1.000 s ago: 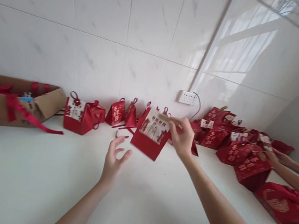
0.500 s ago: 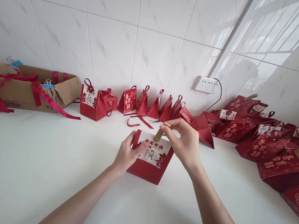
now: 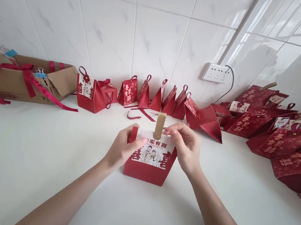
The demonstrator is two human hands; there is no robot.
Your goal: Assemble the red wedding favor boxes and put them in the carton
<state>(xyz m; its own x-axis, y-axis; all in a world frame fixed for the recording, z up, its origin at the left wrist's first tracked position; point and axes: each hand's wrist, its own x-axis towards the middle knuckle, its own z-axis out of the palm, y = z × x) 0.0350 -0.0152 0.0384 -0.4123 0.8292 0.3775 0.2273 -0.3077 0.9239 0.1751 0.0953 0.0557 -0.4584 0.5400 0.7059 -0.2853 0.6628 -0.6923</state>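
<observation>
Just below the frame's centre, the left hand (image 3: 122, 147) grips a red box (image 3: 143, 173) with a tan strap (image 3: 159, 124); the right hand (image 3: 189, 150) curls at its upper right corner, whether gripping I can't tell.

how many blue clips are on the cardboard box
2: the rear clip at the back of the cardboard box, the front clip on its near edge, further right. Others may be hidden.

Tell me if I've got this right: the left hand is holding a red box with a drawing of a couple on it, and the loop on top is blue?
Not quite: the loop is gold, not blue, as the head view shows. The left hand is holding a red box with a drawing of a couple on it.
</observation>
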